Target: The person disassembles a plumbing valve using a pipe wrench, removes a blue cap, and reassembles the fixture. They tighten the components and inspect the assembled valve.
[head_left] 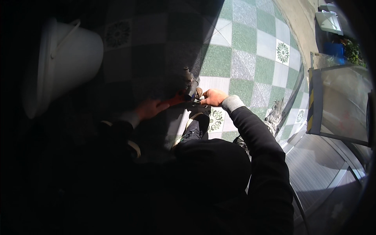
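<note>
Low over the tiled floor, in front of my shoe (196,127), is a grey pipe fitting (192,89) with a metal nozzle-like end (186,72). It lies across the line between shadow and sunlight. My left hand (152,108) comes in from the left in deep shade, its fingers reaching the fitting's near side and closed about it. In the sun, my right hand (214,97) pinches at the fitting's lower right end, beside a small brown rounded part (199,93). What exactly sits between the right fingertips is too small to make out.
A white bucket (74,55) with a handle stands in shadow at the left. Green and white tiles (216,60) cover the floor. Right of my arm lies a grey stringy mop head (275,113). Further right are a framed translucent panel (340,103) and a ribbed metal panel (317,164).
</note>
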The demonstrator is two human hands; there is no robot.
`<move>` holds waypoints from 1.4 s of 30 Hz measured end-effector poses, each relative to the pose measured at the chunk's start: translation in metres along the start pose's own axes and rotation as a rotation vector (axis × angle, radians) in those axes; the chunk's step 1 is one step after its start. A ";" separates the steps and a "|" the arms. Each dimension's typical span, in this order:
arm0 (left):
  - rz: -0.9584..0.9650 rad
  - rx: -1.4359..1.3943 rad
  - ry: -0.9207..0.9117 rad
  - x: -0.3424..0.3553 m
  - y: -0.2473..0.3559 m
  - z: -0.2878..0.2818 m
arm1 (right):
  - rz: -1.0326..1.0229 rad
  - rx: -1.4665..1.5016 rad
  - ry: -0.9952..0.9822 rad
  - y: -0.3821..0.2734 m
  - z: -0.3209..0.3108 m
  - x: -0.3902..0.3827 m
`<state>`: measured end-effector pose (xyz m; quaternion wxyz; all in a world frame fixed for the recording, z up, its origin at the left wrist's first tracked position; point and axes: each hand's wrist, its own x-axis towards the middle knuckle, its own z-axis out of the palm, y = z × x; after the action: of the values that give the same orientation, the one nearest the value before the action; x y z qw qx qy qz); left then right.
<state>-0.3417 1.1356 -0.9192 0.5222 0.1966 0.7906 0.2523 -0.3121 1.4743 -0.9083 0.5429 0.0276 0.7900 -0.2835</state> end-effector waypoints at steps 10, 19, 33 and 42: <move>0.046 -0.072 0.158 0.000 -0.016 0.035 | 0.101 -0.183 0.159 -0.032 0.006 -0.013; 0.076 -0.102 0.170 0.006 -0.007 0.047 | 0.164 -0.348 0.112 -0.056 -0.017 -0.022; -0.086 0.344 0.225 -0.026 0.049 -0.110 | 0.022 -0.107 0.409 -0.021 0.028 0.051; 0.308 0.947 0.189 0.040 0.114 -0.117 | -0.044 -0.306 0.282 -0.051 0.003 0.037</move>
<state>-0.4598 1.2265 -0.8405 0.2586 0.5025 0.8239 -0.0432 -0.3425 1.4202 -0.9199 0.4186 -0.0332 0.8924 -0.1653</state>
